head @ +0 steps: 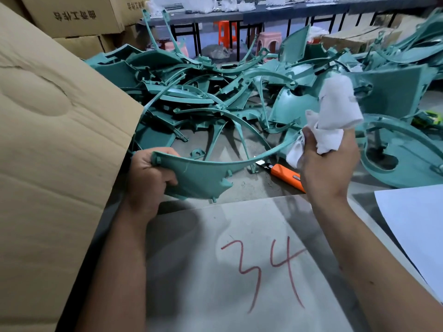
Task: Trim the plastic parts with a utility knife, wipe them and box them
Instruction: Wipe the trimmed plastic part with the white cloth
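My left hand [149,173] grips the wide end of a teal plastic part [203,174], a flat panel that runs out into a long thin curved strip toward the right. My right hand [328,164] holds a bunched white cloth [335,111] and closes it around the far end of that strip. An orange utility knife [285,176] lies on the floor under the strip, blade out, pointing left. A big cardboard box flap [55,130] stands at my left.
A large heap of teal plastic parts [215,92] covers the floor ahead. A grey sheet [239,259] marked "34" in red lies in front of me, white paper [417,226] to its right. Stacked cartons [79,15], tables and stools stand behind.
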The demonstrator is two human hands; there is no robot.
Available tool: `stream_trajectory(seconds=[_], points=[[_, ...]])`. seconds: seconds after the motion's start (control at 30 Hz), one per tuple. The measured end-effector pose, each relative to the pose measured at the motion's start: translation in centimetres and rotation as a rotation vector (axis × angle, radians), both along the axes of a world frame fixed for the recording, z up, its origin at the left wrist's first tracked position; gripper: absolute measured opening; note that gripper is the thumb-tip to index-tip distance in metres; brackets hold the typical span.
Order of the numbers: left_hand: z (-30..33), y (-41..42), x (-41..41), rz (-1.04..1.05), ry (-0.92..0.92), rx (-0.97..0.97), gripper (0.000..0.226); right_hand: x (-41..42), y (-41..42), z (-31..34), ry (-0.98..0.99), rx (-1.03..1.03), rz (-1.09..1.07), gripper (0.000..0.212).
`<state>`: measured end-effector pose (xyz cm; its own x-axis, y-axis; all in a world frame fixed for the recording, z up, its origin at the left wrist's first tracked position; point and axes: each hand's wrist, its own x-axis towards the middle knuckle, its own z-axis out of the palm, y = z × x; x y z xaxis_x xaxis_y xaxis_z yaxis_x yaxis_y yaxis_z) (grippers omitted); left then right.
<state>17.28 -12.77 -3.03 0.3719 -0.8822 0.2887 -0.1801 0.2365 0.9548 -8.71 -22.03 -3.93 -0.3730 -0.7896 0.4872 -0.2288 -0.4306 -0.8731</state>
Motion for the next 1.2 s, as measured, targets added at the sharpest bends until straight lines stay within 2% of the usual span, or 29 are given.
stream_trajectory(seconds=[0.1,0.2,0.27,0.43,0.5,0.57,0.63,0.73,0.83,0.93,1.07,1.2], points=[[0.1,0.2,0.6,0.056,0.0,0.003,0.018,-0.6,-0.2,-0.3,0.19,-0.019,-0.08,0.039],[0.0,0.1,0.9,0.204,0.156,0.071,0.027,-0.8,0.2,-0.1,0.277,-0.054,-0.123,0.051],[0.0,-0.1,0.8,0.307,0.16,0.088,0.033,-0.4,0.8,0.2,0.316,-0.107,-0.127,0.061],[0.3,-0.1,-1.2,0.305,-0.137,-0.058,0.014,1.8,2.5,0.7,0.267,-0.183,0.032,0.06],[0.1,-0.4,-2.5,0.345,-0.247,-0.112,0.013,2.7,3.2,0.8,0.404,-0.15,0.092,0.059],[0.0,-0.6,-3.9,0.381,-0.31,-0.148,0.018,3.7,4.2,0.6,0.638,-0.126,0.273,0.056],[-0.3,-0.6,-4.7,0.406,-0.419,-0.175,0.026,4.6,5.1,0.1,0.775,-0.105,0.468,0.054],[-0.3,-0.4,-4.6,0.373,-0.515,-0.23,0.029,5.0,5.1,-0.2,0.736,-0.167,0.549,0.047],[0.3,0.0,-5.0,0.281,-0.619,-0.295,0.015,4.9,4.4,-0.3,0.663,-0.331,0.513,0.017],[0.8,0.2,-5.5,0.298,-0.669,-0.31,0.011,4.9,4.2,-0.4,0.596,-0.417,0.458,0.029],[1.3,0.2,-5.9,0.353,-0.738,-0.329,0.011,4.7,4.5,-0.4,0.443,-0.385,0.474,0.043],[1.5,0.4,-5.9,0.391,-0.809,-0.369,0.011,4.8,5.4,-0.3,0.316,-0.269,0.561,0.038]])
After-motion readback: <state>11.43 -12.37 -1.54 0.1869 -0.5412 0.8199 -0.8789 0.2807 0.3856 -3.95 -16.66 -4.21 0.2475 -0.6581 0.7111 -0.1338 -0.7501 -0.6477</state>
